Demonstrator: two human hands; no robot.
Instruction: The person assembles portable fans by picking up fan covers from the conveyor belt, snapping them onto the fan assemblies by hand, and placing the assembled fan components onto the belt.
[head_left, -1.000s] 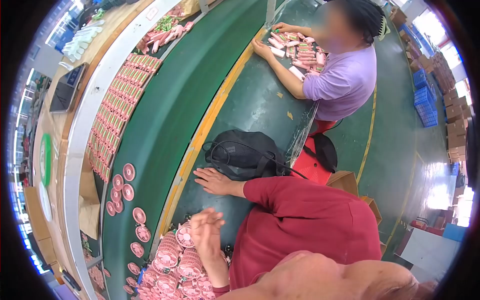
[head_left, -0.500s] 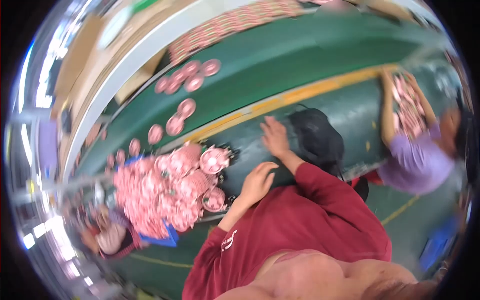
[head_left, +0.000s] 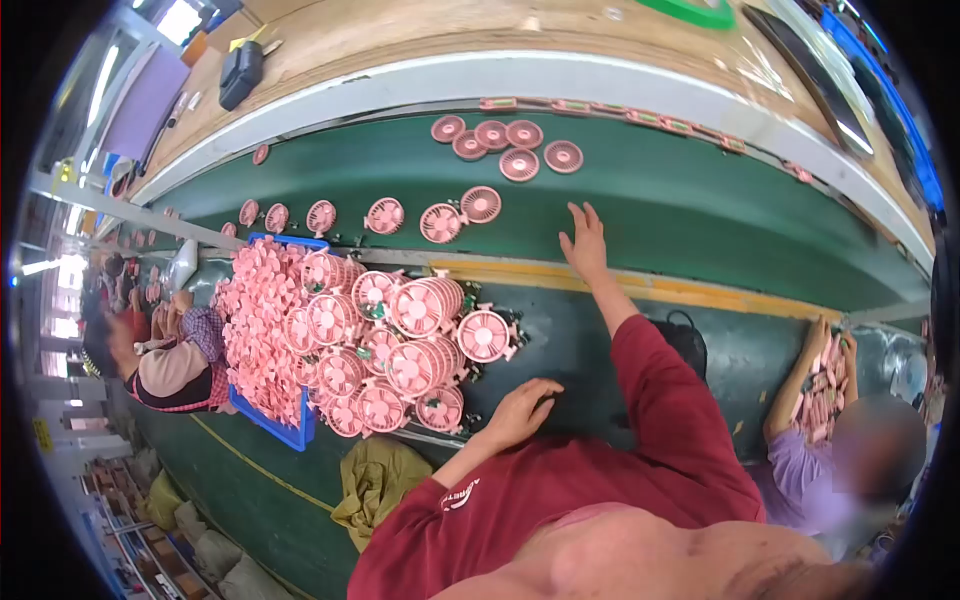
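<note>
My right hand (head_left: 587, 243) reaches over the green conveyor belt (head_left: 680, 220), its fingers apart and holding nothing. Close to its left lie round pink fan parts (head_left: 481, 204) on the belt. My left hand (head_left: 520, 412) is above the dark work table (head_left: 560, 340), fingers slightly bent and nothing in them. To its left are stacked pink fan heads (head_left: 425, 305), with a single fan (head_left: 483, 336) nearest the hand. Pink fan blades (head_left: 262, 320) heap up in a blue tray (head_left: 304, 425) farther left. A black bag (head_left: 682, 345) is partly hidden behind my right sleeve.
A person in purple (head_left: 805, 475) handles pink parts (head_left: 822, 385) at the right. Another person (head_left: 175, 375) sits at the far left. Beyond the belt, a metal rail (head_left: 400, 75) edges a wooden shelf (head_left: 480, 40). An olive sack (head_left: 380, 480) is below the table edge.
The view has swung left toward the fan pile. My right hand has moved from the table beside the bag to over the belt. My left hand has lowered from its raised pose near the fans.
</note>
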